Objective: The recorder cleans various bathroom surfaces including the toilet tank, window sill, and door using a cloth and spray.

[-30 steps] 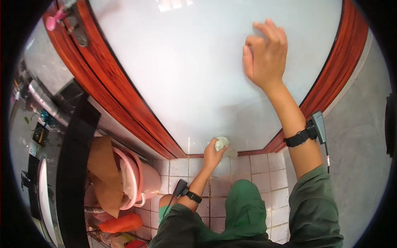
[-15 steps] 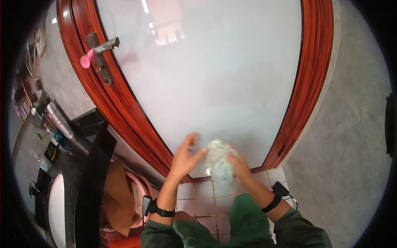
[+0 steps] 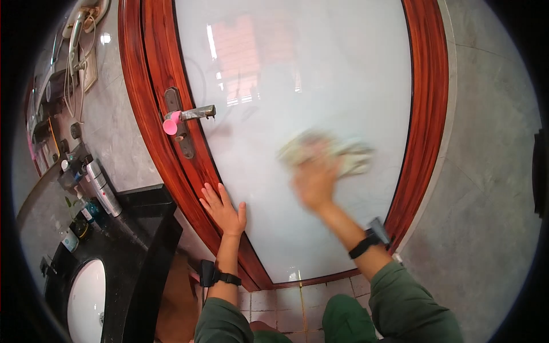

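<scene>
A door with a pale, glossy panel (image 3: 354, 68) and a reddish-brown wooden frame (image 3: 428, 114) stands in front of me. My right hand (image 3: 315, 182) presses a pale green and white cloth (image 3: 355, 158) against the panel's middle; both are smeared by motion. Lower left, my left hand (image 3: 223, 214) lies flat with fingers spread across the wooden edge of the door and the panel's border. Above it is a worn metal door handle (image 3: 197, 112) with a pink cup-shaped piece (image 3: 170, 124) on it.
At left, a black counter (image 3: 140, 228) holds a white basin (image 3: 87, 297), a silver spray can (image 3: 104, 188), bottles and a small plant. A shower head (image 3: 75, 31) with its hose hangs on the wall beyond. Pale floor tiles (image 3: 286, 303) lie below the door.
My right hand has raised the cloth from low in front of the door up onto the panel. My left hand has moved left onto the door's edge. The view has tilted up.
</scene>
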Demonstrator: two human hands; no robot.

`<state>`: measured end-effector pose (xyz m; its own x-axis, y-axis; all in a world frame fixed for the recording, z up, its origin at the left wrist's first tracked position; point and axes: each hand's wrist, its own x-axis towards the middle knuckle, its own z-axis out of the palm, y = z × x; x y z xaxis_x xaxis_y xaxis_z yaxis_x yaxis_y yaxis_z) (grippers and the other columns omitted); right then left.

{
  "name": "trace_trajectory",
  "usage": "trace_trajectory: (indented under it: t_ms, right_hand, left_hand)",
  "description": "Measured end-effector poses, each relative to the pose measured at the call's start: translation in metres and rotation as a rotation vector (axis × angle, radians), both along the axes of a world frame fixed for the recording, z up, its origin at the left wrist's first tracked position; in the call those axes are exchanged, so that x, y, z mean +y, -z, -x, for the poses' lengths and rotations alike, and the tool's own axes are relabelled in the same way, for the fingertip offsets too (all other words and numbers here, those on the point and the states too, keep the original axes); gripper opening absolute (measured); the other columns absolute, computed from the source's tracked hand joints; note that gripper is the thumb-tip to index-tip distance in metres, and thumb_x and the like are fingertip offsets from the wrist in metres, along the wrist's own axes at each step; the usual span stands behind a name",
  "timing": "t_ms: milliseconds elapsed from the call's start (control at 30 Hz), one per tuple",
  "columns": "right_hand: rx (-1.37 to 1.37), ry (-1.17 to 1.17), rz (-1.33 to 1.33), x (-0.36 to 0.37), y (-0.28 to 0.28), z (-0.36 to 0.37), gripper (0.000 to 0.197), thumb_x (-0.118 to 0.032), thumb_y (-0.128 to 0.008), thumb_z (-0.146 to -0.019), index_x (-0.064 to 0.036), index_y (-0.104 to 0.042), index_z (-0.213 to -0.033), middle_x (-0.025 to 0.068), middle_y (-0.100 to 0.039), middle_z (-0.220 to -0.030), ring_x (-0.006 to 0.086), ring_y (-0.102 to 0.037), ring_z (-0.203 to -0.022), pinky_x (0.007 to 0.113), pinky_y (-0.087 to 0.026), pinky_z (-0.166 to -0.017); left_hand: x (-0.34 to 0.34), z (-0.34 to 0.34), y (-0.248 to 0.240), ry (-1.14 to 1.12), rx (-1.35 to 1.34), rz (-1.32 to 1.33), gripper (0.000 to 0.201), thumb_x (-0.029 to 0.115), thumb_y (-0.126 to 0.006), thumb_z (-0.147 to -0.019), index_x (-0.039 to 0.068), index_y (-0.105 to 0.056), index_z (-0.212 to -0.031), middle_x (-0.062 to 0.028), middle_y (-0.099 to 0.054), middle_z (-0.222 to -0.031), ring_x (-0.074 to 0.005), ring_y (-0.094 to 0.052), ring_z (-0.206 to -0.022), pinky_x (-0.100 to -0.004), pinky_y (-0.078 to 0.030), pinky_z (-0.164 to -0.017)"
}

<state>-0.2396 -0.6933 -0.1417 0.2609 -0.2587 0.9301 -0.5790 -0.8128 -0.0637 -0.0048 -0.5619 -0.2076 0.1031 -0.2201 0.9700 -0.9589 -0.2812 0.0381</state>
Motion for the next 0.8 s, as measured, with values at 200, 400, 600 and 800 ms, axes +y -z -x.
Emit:
trace_trajectory:
  t_ms: [200, 400, 600, 800]
  right_hand:
    - [0.481, -0.421, 0.363, 0.007, -0.04, -0.043, 0.024, -0.035, -0.06, -0.086, -0.0277, -0.068, -0.107, 0.0027, -0.071, -0.1, 0.0222, -0.067, -0.08, 0.049, -0.048, -0.07]
    - [-0.13, -0.034, 0.569, -0.041, -0.286, -0.003, 0.042, -0.045, -0.055, -0.089, -0.0312, -0.062, -0.129, -0.0023, -0.062, -0.129, 0.0262, -0.064, -0.103, 0.055, -0.044, -0.082]
    - [-0.255, 0.127, 0.564, -0.012, -0.257, -0.045, 0.035, -0.038, -0.059, -0.089, -0.0275, -0.065, -0.122, -0.001, -0.045, -0.149, 0.0343, -0.026, -0.143, 0.073, -0.021, -0.103]
    - [-0.014, -0.213, 0.472, 0.038, -0.164, -0.087, 0.026, -0.031, -0.061, -0.088, -0.0247, -0.07, -0.112, -0.0013, -0.043, -0.15, 0.0324, -0.025, -0.145, 0.07, -0.02, -0.106]
  left_hand:
    - [-0.011, -0.002, 0.0, 0.027, 0.002, 0.033, 0.076, 0.055, -0.033, -0.098, 0.004, -0.024, -0.153, -0.0252, -0.013, -0.159, -0.0432, -0.01, -0.148, -0.0586, -0.005, -0.116]
    - [-0.02, -0.001, 0.004, -0.021, 0.034, 0.03, 0.074, 0.052, -0.041, -0.096, 0.003, -0.03, -0.151, -0.0264, -0.016, -0.158, -0.0452, -0.014, -0.146, -0.0601, -0.008, -0.115]
    - [-0.005, -0.005, 0.002, -0.021, 0.019, 0.019, 0.077, 0.051, -0.038, -0.098, 0.0, -0.023, -0.152, -0.0265, -0.014, -0.159, -0.0436, -0.012, -0.147, -0.0582, -0.006, -0.116]
    - [-0.011, 0.0, -0.001, 0.123, 0.057, 0.051, 0.088, 0.061, -0.029, -0.097, -0.005, -0.014, -0.152, -0.0243, -0.013, -0.16, -0.0401, -0.009, -0.149, -0.0551, -0.001, -0.118]
